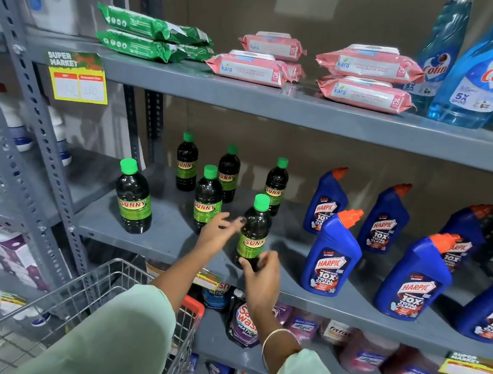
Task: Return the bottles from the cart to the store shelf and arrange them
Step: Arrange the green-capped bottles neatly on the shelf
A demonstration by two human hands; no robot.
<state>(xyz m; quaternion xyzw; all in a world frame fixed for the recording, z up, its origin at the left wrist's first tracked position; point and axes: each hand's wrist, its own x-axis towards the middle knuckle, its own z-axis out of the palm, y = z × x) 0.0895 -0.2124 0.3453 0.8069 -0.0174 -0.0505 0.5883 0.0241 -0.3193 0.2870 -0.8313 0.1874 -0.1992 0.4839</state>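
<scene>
The front Sunny bottle point(254, 231) is stood at the middle shelf point(159, 233) edge, 5 o'clock of the green-capped cluster, label kept outward for facing; left hand point(216, 231) is spread open beside it, right hand point(260, 276) loosely pinched at its base, grip uncertain.

On the top shelf we see two stacked green packets point(151, 36) at the left, pink packs of wet wipes point(250, 69) in the middle and more pink packs point(366, 78) stacked to their right, then tall blue bottles of glass cleaner point(481, 75) at the far right. A yellow price tag point(78, 80) hangs from the shelf edge at the left. On the bottom shelf lie purple detergent pouches point(243, 322) and pink containers point(365, 352), somewhat blurred.
</scene>
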